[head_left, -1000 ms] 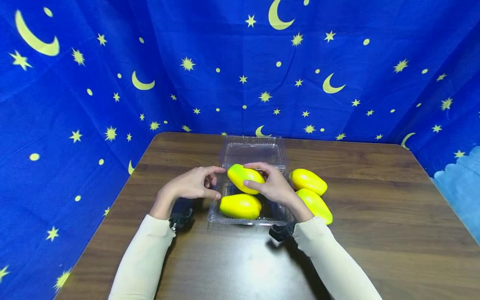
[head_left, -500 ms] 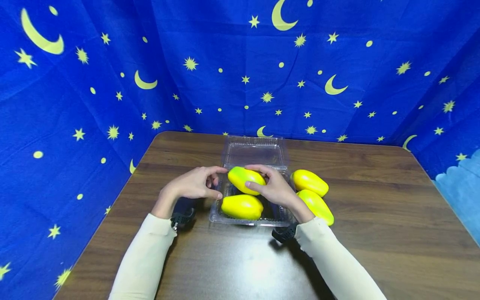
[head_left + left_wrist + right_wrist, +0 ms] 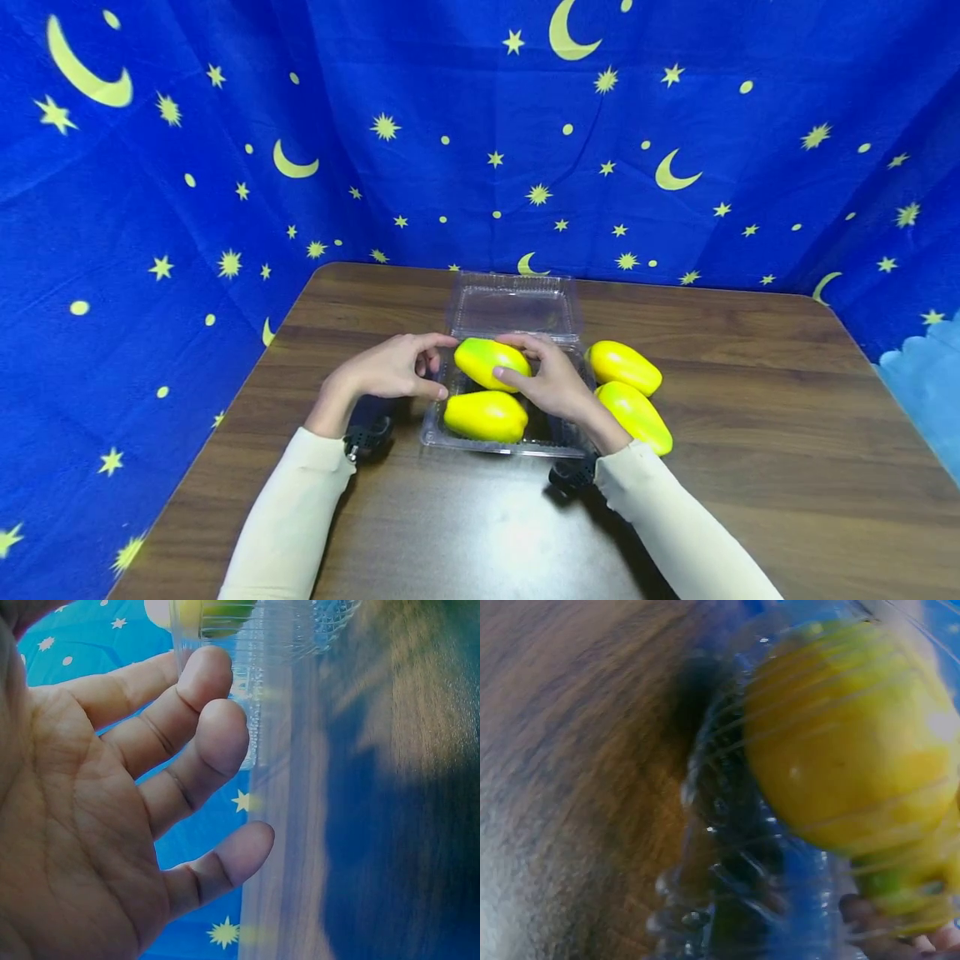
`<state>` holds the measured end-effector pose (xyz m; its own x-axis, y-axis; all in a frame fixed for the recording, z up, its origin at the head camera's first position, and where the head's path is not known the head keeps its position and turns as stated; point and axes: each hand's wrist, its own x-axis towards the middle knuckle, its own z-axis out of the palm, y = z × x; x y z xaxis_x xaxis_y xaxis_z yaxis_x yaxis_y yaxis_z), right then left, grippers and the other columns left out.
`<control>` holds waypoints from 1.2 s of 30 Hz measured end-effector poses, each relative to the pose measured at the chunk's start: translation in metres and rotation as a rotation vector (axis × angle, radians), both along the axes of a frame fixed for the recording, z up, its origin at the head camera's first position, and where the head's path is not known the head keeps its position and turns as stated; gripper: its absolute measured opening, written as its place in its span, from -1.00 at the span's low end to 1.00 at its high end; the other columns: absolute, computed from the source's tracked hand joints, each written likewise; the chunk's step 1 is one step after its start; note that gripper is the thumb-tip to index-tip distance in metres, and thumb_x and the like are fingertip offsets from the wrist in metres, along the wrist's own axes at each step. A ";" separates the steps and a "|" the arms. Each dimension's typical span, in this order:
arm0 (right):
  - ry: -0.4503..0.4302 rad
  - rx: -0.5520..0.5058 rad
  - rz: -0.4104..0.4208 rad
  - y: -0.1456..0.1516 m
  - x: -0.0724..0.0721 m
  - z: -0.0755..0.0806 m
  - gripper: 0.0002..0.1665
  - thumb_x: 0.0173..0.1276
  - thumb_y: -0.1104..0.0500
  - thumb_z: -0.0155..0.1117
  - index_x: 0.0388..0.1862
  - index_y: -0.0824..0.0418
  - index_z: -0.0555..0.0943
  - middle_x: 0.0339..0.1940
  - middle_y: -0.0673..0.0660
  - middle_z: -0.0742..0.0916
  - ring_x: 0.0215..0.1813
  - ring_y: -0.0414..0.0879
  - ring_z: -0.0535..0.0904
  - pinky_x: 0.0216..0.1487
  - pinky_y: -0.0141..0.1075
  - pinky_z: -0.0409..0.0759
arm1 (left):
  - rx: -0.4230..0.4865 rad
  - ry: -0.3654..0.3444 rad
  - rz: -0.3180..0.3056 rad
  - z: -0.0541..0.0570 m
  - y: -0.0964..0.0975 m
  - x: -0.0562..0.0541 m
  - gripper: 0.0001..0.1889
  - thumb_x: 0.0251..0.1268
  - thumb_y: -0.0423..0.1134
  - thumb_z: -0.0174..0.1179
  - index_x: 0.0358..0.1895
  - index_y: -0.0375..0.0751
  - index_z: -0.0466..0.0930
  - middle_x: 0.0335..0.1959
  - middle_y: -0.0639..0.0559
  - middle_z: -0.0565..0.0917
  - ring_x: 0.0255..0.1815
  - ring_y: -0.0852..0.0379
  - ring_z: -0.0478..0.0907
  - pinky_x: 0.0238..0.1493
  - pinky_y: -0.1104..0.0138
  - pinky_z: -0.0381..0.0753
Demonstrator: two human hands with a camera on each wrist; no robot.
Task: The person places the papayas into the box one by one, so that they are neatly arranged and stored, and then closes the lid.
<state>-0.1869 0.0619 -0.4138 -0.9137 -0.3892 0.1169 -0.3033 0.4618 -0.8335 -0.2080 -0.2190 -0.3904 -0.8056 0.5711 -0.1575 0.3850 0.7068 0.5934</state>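
My right hand [image 3: 558,379] holds a yellow papaya [image 3: 483,363] with a green patch, thumb on its near side and index finger on its far side. The papaya lies in the back of a clear plastic clamshell container [image 3: 498,448]. Just in front of it, a second papaya [image 3: 486,417] lies in the same container. At the container's left side is my left hand [image 3: 390,365], thumb and index finger spread along the edge. Its other fingers [image 3: 223,739] are loosely bent and hold nothing in the left wrist view. Through the clear wall, the right wrist view shows a papaya [image 3: 847,742] up close.
Two more papayas, one behind [image 3: 624,367] and one in front [image 3: 636,415], lie on the wooden table [image 3: 765,433] right of the container. The container's lid [image 3: 513,307] is folded back behind it. A blue star-patterned cloth [image 3: 450,108] hangs behind the table and at its sides.
The papaya in my right hand sits slightly lower in the container. My right hand has shifted slightly down with it. My left hand stays at the container's left edge.
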 end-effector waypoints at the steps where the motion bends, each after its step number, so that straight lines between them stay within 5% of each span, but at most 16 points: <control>1: 0.013 0.009 -0.002 -0.001 0.000 0.001 -0.44 0.38 0.01 0.37 0.35 0.01 0.55 0.26 0.09 0.63 0.15 0.05 0.61 0.09 -0.06 0.60 | -0.002 0.000 0.002 0.000 0.000 0.000 -0.17 0.10 0.05 0.45 0.47 0.04 0.32 -0.19 0.11 0.62 -0.30 0.12 0.49 -0.25 0.25 0.49; 8: 0.070 0.103 -0.056 -0.004 0.003 0.001 -0.45 0.35 0.00 0.40 0.30 0.04 0.59 0.23 0.09 0.67 0.23 0.01 0.60 0.20 -0.07 0.60 | 0.003 0.005 -0.011 0.003 0.001 0.001 -0.18 0.09 0.03 0.46 0.46 0.01 0.33 -0.20 0.11 0.62 -0.30 0.12 0.49 -0.27 0.27 0.49; 15: 0.124 0.138 -0.071 -0.008 0.006 0.000 -0.44 0.30 0.02 0.45 0.28 0.07 0.62 0.03 0.17 0.64 0.06 0.06 0.61 0.07 -0.05 0.60 | 0.009 0.009 -0.011 0.004 0.001 0.001 -0.19 0.09 0.03 0.45 0.45 0.01 0.34 -0.20 0.11 0.62 -0.29 0.12 0.49 -0.28 0.28 0.47; 36: 0.035 0.129 -0.129 0.000 0.016 0.004 -0.45 0.32 -0.07 0.42 0.25 0.02 0.61 0.19 0.04 0.70 0.16 0.01 0.65 0.15 -0.03 0.62 | -0.011 0.020 -0.004 0.003 0.002 0.004 -0.19 0.10 0.04 0.44 0.45 0.05 0.34 -0.21 0.13 0.61 -0.24 0.12 0.49 -0.20 0.26 0.50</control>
<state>-0.1711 0.0616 -0.4100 -0.9533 -0.2827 0.1062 -0.2624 0.6015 -0.7546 -0.2041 -0.2168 -0.3875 -0.8062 0.5728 -0.1478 0.3994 0.7114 0.5783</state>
